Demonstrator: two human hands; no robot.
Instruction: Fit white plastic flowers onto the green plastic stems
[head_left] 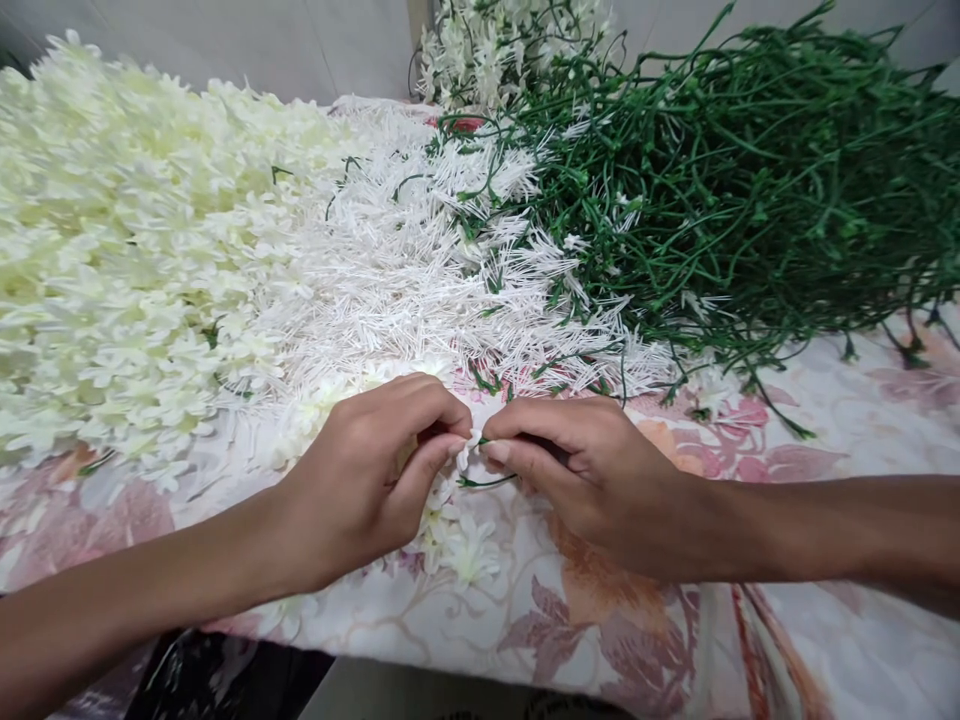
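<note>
My left hand [382,470] pinches a small white artificial flower [466,455] between thumb and forefinger. Facing it, my right hand [600,480] is closed on a green plastic stem [486,482], whose tip meets the flower in the narrow gap between my fingertips. Part of the stem hangs below the fingers; the rest is hidden by my right hand. Under my hands, a few cream-white blossoms [469,552] lie on the floral cloth [420,625].
A big heap of cream-white artificial petals [135,230] covers the left. White stamen strands [375,290] are piled in the middle, and tangled green stems [765,190] at right. A bunch of white flowers [487,60] stands by the wall [330,45]. The cloth's front edge is near me.
</note>
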